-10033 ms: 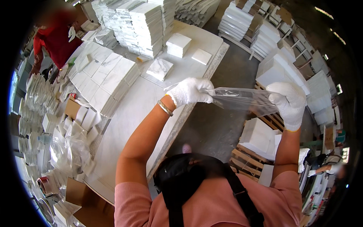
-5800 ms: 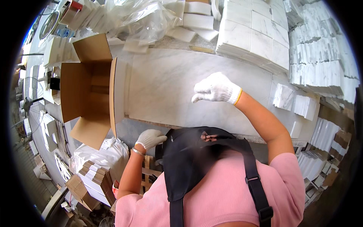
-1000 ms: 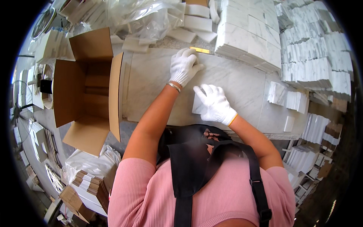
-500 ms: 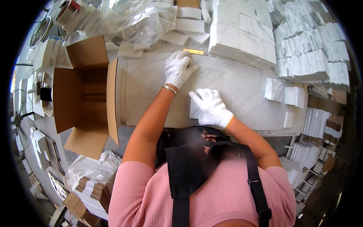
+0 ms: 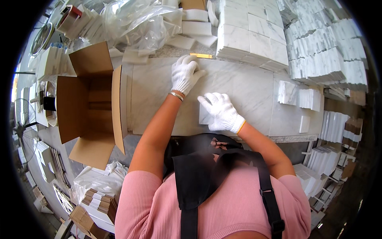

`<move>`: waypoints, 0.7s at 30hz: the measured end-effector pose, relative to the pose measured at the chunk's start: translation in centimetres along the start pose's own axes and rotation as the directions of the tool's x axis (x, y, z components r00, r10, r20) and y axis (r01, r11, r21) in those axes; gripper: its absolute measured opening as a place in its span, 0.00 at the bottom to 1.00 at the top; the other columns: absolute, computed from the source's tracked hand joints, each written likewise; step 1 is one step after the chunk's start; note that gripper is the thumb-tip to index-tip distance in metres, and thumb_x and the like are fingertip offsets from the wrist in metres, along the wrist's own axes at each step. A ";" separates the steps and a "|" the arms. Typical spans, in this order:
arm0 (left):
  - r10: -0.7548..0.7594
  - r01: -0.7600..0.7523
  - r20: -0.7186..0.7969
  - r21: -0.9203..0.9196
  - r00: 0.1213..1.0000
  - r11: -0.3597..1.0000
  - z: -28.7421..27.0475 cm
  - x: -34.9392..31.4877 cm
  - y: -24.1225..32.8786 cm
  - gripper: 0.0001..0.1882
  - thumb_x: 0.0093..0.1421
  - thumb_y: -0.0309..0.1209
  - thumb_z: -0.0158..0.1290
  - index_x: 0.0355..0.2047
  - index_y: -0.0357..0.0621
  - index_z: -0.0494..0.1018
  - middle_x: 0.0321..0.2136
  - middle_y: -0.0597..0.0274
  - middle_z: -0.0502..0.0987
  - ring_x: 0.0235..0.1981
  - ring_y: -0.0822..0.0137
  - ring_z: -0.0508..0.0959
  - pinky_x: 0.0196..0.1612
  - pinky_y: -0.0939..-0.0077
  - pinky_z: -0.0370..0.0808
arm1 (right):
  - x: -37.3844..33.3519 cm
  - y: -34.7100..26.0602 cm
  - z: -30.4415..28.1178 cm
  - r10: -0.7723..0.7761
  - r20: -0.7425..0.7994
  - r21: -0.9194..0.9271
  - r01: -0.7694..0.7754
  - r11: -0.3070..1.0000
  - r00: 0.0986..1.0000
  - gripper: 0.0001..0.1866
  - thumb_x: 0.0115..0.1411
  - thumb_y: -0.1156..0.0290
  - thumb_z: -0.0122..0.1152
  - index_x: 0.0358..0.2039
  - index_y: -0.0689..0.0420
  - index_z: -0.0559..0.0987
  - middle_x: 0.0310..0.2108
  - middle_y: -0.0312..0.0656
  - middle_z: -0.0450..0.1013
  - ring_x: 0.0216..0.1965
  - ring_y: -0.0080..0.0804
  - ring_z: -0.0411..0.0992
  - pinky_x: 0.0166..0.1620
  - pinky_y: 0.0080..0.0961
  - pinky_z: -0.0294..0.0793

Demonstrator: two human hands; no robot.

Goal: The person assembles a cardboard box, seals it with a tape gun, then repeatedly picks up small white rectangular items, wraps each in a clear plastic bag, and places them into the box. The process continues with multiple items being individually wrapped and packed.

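We're seeing the gloved right hand [image 5: 223,112] lying over a white tile [image 5: 203,116] on the table [image 5: 153,81], grip spread — probably steadying it; the palm is hiding most of that tile. The left hand [image 5: 186,73] is resting near a yellow strip [image 5: 203,55], fingers bent — we can't tell whether it's pinching anything.

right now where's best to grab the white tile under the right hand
Probably the exposed left edge of the white tile, coming from the left: it appears to lie flat on the tabletop, and the right hand covers its right part.
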State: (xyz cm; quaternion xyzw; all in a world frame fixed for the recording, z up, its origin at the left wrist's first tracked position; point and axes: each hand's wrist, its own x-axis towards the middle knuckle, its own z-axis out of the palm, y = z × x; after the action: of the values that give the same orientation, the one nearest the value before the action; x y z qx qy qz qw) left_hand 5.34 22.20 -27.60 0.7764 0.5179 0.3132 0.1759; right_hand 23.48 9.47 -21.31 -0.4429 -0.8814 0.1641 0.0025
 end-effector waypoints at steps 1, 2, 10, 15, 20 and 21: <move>-0.005 0.005 0.003 -0.001 1.000 1.000 0.0 0.0 0.0 0.15 0.49 0.41 0.70 0.22 0.47 0.76 0.54 0.58 0.79 0.61 0.53 0.73 0.59 0.57 0.69 | 0.0 0.0 0.0 0.001 -0.001 0.002 -0.001 1.000 1.000 0.52 0.35 0.57 0.71 0.66 0.56 0.68 0.58 0.49 0.66 0.59 0.47 0.65 0.59 0.43 0.64; -0.010 0.010 0.006 -0.003 1.000 1.000 0.0 -0.1 0.1 0.15 0.49 0.41 0.70 0.23 0.47 0.76 0.55 0.58 0.79 0.61 0.53 0.73 0.59 0.57 0.68 | 0.0 0.0 0.0 0.003 -0.001 0.004 -0.003 1.000 1.000 0.52 0.35 0.57 0.71 0.66 0.56 0.68 0.58 0.49 0.66 0.59 0.47 0.65 0.59 0.43 0.64; -0.014 0.014 -0.009 0.015 1.000 1.000 0.4 -0.2 -0.1 0.15 0.50 0.41 0.69 0.22 0.47 0.76 0.55 0.59 0.79 0.61 0.53 0.73 0.59 0.57 0.69 | -0.4 0.3 -0.4 -0.052 -0.001 -0.042 0.052 0.998 0.999 0.53 0.41 0.52 0.72 0.68 0.54 0.66 0.62 0.49 0.64 0.65 0.48 0.61 0.62 0.44 0.62; 0.026 -0.026 -0.018 -0.019 1.000 0.999 0.4 -0.2 -0.8 0.15 0.51 0.41 0.69 0.24 0.46 0.77 0.55 0.58 0.79 0.59 0.51 0.74 0.60 0.55 0.69 | 0.3 2.8 -2.7 0.076 -0.066 0.167 -0.064 0.984 0.995 0.59 0.45 0.38 0.74 0.73 0.51 0.60 0.71 0.51 0.58 0.71 0.53 0.55 0.72 0.51 0.53; -0.131 0.212 0.236 -0.356 0.963 0.910 -2.0 0.5 1.2 0.15 0.54 0.40 0.68 0.28 0.42 0.77 0.57 0.54 0.78 0.58 0.52 0.75 0.59 0.59 0.71 | 3.5 8.3 -5.8 0.270 -0.198 0.193 -0.233 0.953 0.942 0.53 0.46 0.44 0.75 0.72 0.45 0.65 0.73 0.51 0.54 0.73 0.52 0.52 0.72 0.48 0.55; -0.155 0.293 0.325 -0.434 0.933 0.852 -3.0 0.4 1.8 0.15 0.55 0.39 0.67 0.29 0.41 0.76 0.57 0.53 0.78 0.58 0.53 0.75 0.59 0.60 0.71 | 4.0 8.8 -5.7 0.264 -0.153 0.200 -0.231 0.952 0.952 0.48 0.47 0.45 0.75 0.68 0.44 0.69 0.73 0.50 0.55 0.74 0.51 0.52 0.72 0.48 0.55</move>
State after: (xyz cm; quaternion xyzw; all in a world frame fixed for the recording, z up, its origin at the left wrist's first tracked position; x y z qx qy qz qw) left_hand 4.68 21.71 -24.18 0.6791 0.4828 0.2957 0.4672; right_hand 28.77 19.13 -19.04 -0.5611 -0.7965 0.2019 0.1004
